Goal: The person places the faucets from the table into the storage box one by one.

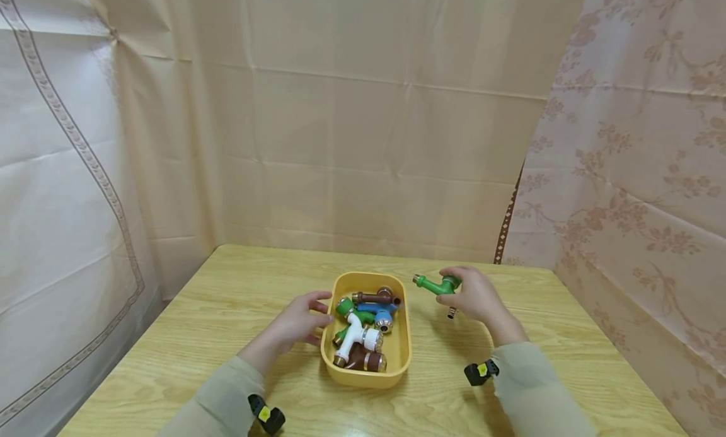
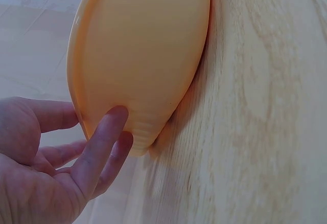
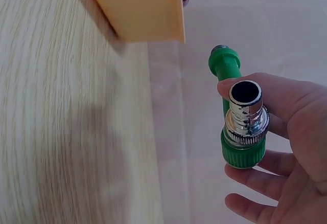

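Observation:
My right hand holds a green plastic tap above the table, right of a yellow bin. In the right wrist view the tap's ribbed chrome hose spout faces the camera, and thumb and fingers pinch the green body. My left hand touches the bin's left side; in the left wrist view its fingertips rest on the outer wall with the fingers spread. Inside the bin lie a white tap, a blue tap, a green tap and brown taps, overlapping one another.
The bin stands on a light wood-grain table. Beige curtains hang behind the table and at both sides. A small black device is strapped to each wrist over the sleeves.

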`<state>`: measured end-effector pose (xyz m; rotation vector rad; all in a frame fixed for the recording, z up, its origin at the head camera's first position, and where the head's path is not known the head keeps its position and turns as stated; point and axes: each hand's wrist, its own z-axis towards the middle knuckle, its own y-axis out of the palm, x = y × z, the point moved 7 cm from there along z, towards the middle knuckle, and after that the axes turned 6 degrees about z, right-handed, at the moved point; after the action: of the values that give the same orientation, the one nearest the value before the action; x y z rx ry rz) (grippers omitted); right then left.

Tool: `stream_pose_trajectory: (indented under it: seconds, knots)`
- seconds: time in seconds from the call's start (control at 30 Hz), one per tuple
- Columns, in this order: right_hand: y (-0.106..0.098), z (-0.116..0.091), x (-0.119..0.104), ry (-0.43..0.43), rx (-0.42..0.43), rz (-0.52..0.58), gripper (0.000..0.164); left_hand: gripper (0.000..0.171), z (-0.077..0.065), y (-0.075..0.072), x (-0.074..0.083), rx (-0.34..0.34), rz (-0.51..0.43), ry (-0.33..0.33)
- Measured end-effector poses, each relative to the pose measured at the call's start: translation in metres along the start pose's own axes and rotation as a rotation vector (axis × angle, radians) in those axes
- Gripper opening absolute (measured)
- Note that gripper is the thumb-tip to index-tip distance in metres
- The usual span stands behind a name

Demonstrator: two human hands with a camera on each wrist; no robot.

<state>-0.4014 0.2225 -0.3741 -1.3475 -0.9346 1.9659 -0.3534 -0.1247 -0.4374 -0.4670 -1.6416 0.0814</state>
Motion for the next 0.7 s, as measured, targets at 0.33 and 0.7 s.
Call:
stream_pose_trajectory:
  seconds: [0.33,0.7]
  knots:
    - [0.004,0.003,-0.025,-0.039,-0.002,0.002,0.059,0.06,-0.001,0.001,0.001,0.008,-0.009,0.001]
    - [0.015,0.008,-0.049,-0.092,-0.016,-0.034,0.058,0.06,-0.001,0.001,0.001,0.004,0.0,0.002]
